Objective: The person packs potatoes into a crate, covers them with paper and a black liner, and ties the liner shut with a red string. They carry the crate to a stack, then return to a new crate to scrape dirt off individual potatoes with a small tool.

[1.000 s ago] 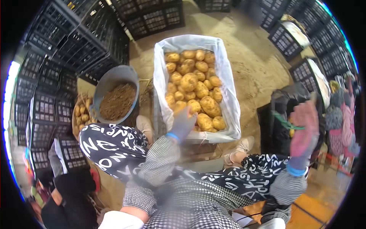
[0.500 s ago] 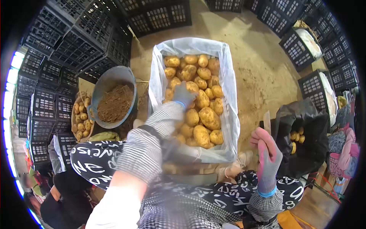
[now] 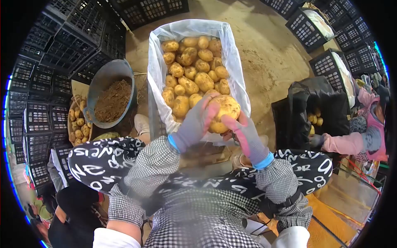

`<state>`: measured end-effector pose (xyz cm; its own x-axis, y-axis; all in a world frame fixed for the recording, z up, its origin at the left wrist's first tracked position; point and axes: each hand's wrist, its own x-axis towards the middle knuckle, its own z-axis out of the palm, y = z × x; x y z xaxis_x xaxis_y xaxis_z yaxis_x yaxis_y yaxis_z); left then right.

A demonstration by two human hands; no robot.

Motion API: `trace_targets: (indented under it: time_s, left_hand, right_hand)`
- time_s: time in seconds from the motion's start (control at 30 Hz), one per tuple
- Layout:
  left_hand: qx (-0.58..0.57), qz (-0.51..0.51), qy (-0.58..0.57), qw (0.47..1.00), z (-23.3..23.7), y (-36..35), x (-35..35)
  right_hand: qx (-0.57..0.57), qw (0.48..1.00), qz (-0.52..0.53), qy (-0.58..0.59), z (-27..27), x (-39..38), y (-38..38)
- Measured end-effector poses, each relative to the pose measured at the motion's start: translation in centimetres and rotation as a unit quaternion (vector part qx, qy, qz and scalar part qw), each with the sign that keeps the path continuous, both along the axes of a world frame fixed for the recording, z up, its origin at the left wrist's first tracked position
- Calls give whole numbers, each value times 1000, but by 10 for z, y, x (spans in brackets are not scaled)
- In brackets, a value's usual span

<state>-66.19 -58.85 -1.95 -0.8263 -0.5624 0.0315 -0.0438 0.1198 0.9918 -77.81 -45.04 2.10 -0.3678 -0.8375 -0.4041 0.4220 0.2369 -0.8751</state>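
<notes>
A large yellow potato point(image 3: 225, 108) with brown specks is held up over the near end of a crate lined with white film point(image 3: 155, 70). My left hand point(image 3: 193, 120), in a grey and pink glove, is closed around its left side. From the right, my right hand point(image 3: 247, 136), in a matching glove, grips the same potato with thumb and fingers. Below and beyond my hands, many soil-marked potatoes point(image 3: 189, 84) fill the crate. The potatoes directly under my hands are hidden.
On the left stand a grey tub of soil point(image 3: 131, 89), a basket of small potatoes point(image 3: 78, 124) and stacked black crates point(image 3: 82, 37). To the right is a black-lined container point(image 3: 289, 120) with a few potatoes; another person's gloved hand point(image 3: 317, 141) is at its edge.
My left hand has come back from among the potatoes in the crate, and a large potato is now between both hands. My right hand has moved left to it. A co-worker's arm has appeared at right.
</notes>
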Motion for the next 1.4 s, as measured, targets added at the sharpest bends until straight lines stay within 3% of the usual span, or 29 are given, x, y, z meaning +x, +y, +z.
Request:
trace_targets:
  time_s: [0.07, 0.2, 0.27, 0.3, 0.4, 0.43, 0.53, 0.63, 0.67, 0.73, 0.8, 1.03, 1.1, 1.17, 1.23, 1.33, 1.4]
  left_hand:
    - [128, 39, -50, 990, 0, 5, 10]
    - [-30, 7, 37, 999, 10, 5, 31]
    - [63, -39, 30, 997, -34, -4, 36]
    - [112, -54, 15, 992, -33, -2, 36]
    - [255, -77, -51, 963, 27, 11, 37]
    - [266, -69, -24, 961, 24, 13, 35]
    - [290, -43, 33, 956, 20, 15, 33]
    - [261, -23, 46, 964, 21, 17, 31]
    - [234, -15, 39, 971, 14, 17, 32]
    - [181, -7, 11, 983, 11, 18, 31]
    - [133, -7, -34, 991, 12, 21, 32]
    - [180, -4, 17, 983, 4, 23, 29]
    - [242, 17, 46, 969, 13, 27, 25]
    - [240, 28, 23, 970, 22, 25, 26]
    - [237, 32, 14, 971, 21, 21, 30]
    - [209, 26, 13, 978, 9, 20, 34]
    - [149, 25, -3, 988, 7, 20, 35]
  right_hand:
    - [-2, 999, 16, -38, 6, 6, 6]
    - [-95, 995, 21, -17, 5, 9, 13]
    - [-116, 993, 15, -19, 6, 7, 12]
    - [-111, 993, 14, -31, 7, 7, 14]
    - [-119, 992, 31, 38, -3, 4, 17]
    - [-126, 988, 41, 78, -6, 1, 17]
    - [-123, 991, 52, 26, 1, -4, 17]
    - [-86, 994, 33, 66, -2, -2, 15]
    - [-53, 980, 26, 191, 0, 1, 14]
    - [14, 904, 12, 427, 6, 8, 11]
    - [-5, 913, -6, 409, 1, 10, 11]
    - [-39, 961, -85, 261, -32, -8, 14]
    - [-35, 903, -115, 413, -34, -9, 15]
    - [-45, 889, -153, 430, -29, -6, 15]
    - [-66, 925, -200, 315, -7, -1, 11]
    - [-56, 954, -36, 292, 8, 1, 23]
    - [-71, 947, 4, 313, 1, 2, 23]
